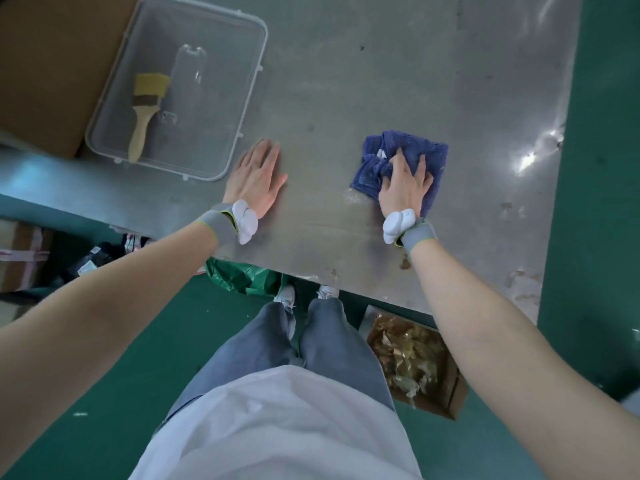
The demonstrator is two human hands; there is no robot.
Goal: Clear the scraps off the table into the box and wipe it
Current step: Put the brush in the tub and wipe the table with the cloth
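My right hand (pixel 405 187) presses down on a crumpled blue cloth (pixel 424 154) on the grey metal table (pixel 381 81), fingers spread over it. My left hand (pixel 258 176) lies flat on the table, palm down, fingers together, holding nothing. On the floor under the table's near edge stands a cardboard box (pixel 415 362) filled with yellowish scraps. Brownish stains mark the table near its right front corner (pixel 523 282).
A clear plastic tray (pixel 242 98) at the table's left holds a wooden-handled brush (pixel 143 112). A large cardboard box (pixel 52 64) stands beyond it. A green bag (pixel 239 275) and my feet are under the table's edge. Boxes and clutter lie on the floor at left.
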